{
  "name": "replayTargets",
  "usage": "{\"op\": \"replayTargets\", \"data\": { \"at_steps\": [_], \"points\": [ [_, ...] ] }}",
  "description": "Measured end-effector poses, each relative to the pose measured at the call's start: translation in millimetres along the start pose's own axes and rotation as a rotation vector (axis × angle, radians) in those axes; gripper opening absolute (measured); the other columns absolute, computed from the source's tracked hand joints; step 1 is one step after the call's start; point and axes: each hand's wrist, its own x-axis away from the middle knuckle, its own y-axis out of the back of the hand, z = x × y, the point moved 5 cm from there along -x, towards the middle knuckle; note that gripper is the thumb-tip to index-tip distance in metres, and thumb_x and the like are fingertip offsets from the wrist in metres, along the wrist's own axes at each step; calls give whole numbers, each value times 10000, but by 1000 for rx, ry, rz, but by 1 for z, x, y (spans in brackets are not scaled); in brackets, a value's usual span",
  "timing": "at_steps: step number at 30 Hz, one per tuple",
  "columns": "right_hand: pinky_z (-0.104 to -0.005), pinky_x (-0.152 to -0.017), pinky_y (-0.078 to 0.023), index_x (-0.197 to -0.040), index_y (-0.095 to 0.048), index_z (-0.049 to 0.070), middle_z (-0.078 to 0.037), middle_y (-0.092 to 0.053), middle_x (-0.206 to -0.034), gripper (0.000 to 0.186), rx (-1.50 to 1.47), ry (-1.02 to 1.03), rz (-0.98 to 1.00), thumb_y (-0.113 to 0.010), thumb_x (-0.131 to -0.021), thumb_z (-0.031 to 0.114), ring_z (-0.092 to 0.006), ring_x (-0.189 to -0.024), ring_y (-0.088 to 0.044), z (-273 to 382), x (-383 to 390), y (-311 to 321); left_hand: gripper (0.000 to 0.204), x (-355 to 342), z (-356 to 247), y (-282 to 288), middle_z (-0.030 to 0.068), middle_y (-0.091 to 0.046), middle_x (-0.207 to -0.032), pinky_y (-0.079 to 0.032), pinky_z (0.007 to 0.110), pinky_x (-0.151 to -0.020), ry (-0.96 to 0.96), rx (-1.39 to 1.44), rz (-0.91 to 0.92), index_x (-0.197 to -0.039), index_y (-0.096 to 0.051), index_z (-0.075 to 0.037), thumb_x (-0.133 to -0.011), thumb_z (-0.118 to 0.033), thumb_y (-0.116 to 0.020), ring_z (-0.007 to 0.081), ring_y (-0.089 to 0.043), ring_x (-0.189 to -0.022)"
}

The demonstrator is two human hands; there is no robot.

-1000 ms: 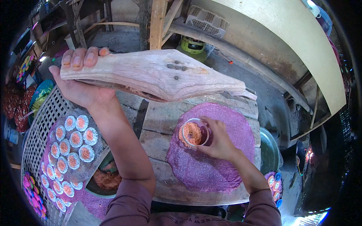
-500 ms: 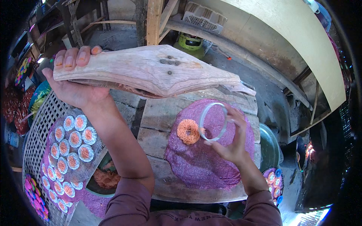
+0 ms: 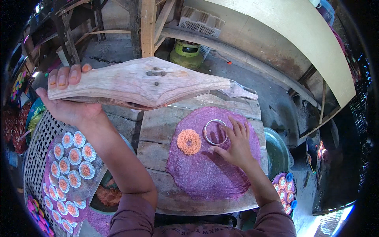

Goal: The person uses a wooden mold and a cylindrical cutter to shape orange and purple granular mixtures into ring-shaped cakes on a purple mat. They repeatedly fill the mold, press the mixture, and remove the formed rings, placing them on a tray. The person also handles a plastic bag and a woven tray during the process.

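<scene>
My left hand [image 3: 75, 112] is wrapped round the left end of a long pale wooden press [image 3: 154, 79], raised over the far side of the table; two boards meet at that end. My right hand [image 3: 239, 146] is open, fingers spread, just right of a thin pale ring [image 3: 205, 136] that rests on a purple cloth [image 3: 205, 177]. Left of the ring lies a round orange cake of noodle-like strands [image 3: 189, 142] with a small hole in its middle. The ring and the cake are apart.
The cloth covers part of a wooden plank table [image 3: 156, 148]. To the left, several orange cakes in white rings [image 3: 75, 156] sit beside a bowl of orange dough [image 3: 108, 196]. A green basin [image 3: 278, 152] stands at right, a green gas cylinder [image 3: 186, 55] beyond the table.
My right hand has lowered the ring onto the cloth beside the orange cake and let go, its fingers opening. The view has shifted slightly; my left hand still grips the press.
</scene>
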Motion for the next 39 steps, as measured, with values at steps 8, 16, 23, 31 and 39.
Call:
{"op": "replayTargets", "data": {
  "at_steps": [8,16,23,31,39],
  "points": [
    [-483,-989,-331,-980,-706,106,-88,-580,-1212,218,-240,38,-5,-732,-785,200,-311,-1129,-495,-7,2,-29,434,0,3,-3,4,-545,-730,-396,469,-853,34,-15,6,-841,-547,-142,-976,-510,-360,200,-516,-734],
    [-494,-973,-339,-997,-617,88,-83,-639,-961,242,-206,50,-243,-685,-771,37,-298,-927,-586,3,-9,40,418,-1,0,-4,3,-546,-734,-398,474,-869,47,-16,36,-837,-548,-144,-971,-502,-379,205,-522,-748],
    [-490,-1012,-328,-952,-612,74,-74,-657,-861,213,-6,86,24,-665,-771,-26,-271,-865,-623,-1,1,16,435,-1,-2,-2,6,-544,-732,-384,475,-875,46,-52,24,-831,-547,-143,-967,-513,-363,209,-525,-753],
    [-516,-1009,-333,-944,-652,90,-59,-667,-837,191,-246,50,-375,-664,-776,0,-231,-876,-634,-5,19,43,461,-1,-2,-4,7,-532,-717,-386,457,-859,59,-44,23,-817,-537,-141,-971,-532,-347,206,-526,-749],
    [-499,-1039,-293,-926,-668,122,-7,-675,-869,246,-168,107,-536,-709,-718,-4,-189,-891,-630,2,28,43,456,1,-5,-4,12,-539,-723,-394,458,-856,26,-45,19,-824,-539,-136,-966,-536,-373,205,-524,-737]
  ]
}}
